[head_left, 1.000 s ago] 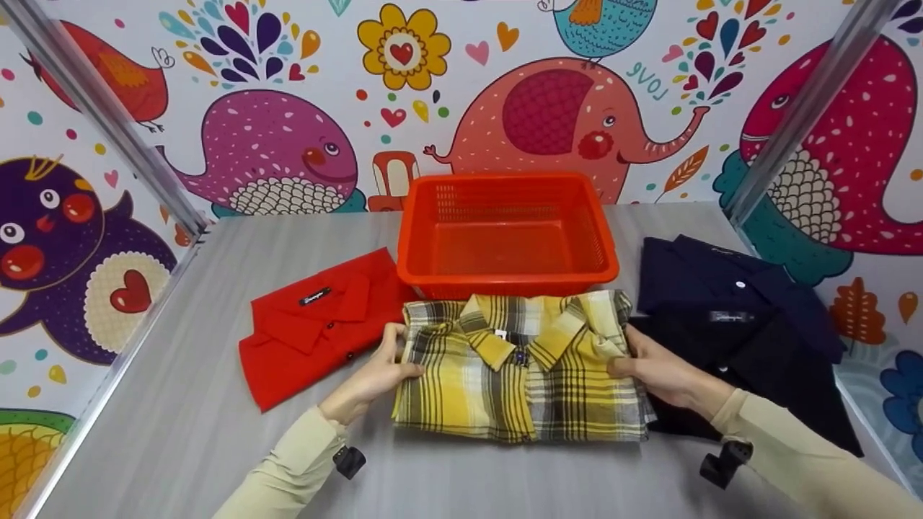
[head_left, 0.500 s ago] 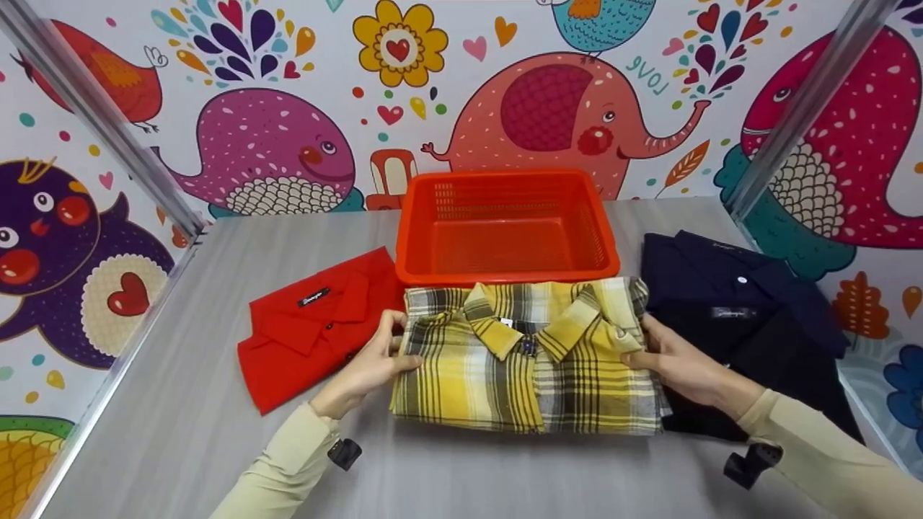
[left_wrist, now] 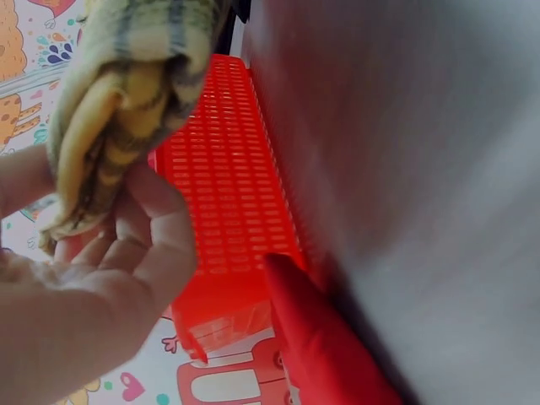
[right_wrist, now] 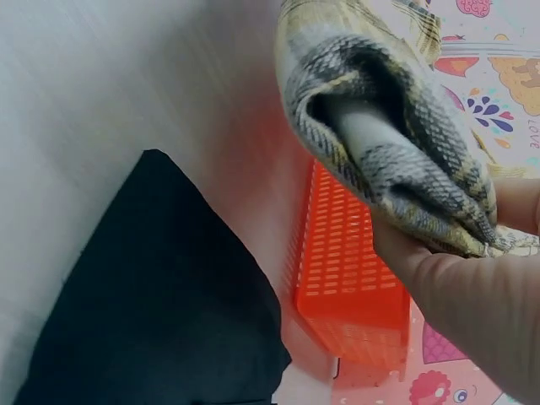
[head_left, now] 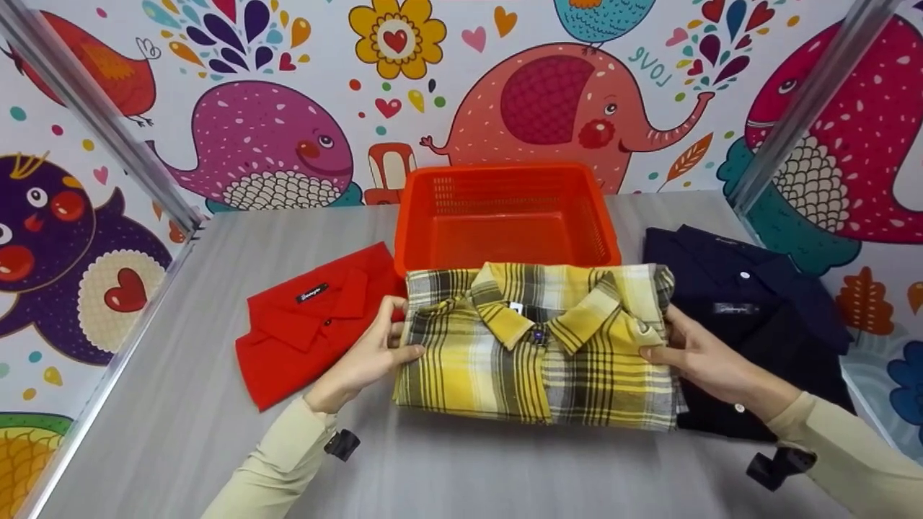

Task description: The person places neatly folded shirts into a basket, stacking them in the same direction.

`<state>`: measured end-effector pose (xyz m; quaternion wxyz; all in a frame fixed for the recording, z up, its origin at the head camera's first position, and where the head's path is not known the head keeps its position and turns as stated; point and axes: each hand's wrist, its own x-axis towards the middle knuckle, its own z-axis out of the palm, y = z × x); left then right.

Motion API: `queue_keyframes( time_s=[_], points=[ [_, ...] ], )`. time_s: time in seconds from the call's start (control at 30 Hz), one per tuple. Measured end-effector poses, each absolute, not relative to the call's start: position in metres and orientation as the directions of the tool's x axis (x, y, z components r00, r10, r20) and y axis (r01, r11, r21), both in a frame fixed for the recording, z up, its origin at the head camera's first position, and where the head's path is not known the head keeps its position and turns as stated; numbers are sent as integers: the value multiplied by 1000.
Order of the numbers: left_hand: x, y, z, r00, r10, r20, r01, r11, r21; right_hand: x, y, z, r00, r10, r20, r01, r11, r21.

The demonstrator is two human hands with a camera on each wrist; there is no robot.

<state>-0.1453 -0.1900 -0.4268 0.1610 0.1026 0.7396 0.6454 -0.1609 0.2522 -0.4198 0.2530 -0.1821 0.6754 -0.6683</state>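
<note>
Folded yellow, black and white plaid cloth shirt (head_left: 533,360). Hangs above the middle of the grey wood-grain desk (head_left: 180,432), just in front of the rectangular orange-red plastic basket (head_left: 497,241) by the back edge. Clamped at both sides between thumb and fingers of left hand (head_left: 366,355) and right hand (head_left: 710,360). Toward the left edge, folded red cloth shirt (head_left: 285,357); toward the right, folded black cloth shirt (head_left: 771,353) overlapping folded navy cloth shirt (head_left: 782,277).

A folded plaid shirt (head_left: 497,382) — yellow, black and white, front up, a dark button at the neck — is held above the bench (head_left: 159,404), between its left and right edges, collar towards the far edge.
</note>
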Motion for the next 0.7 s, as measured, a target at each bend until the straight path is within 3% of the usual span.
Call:
queue_keyframes(
  time_s=[0.33, 0.7],
  points=[
    [-162, -186, -402, -932, 352, -84, -3, 223, 975, -174, 250, -408, -840, -534, -93, 67, 68, -995],
    [-185, -188, -391, -947, 320, -40, 33, 217, 976, -202, 242, -387, -873, -486, -35, -56, 171, -984]
  ],
)
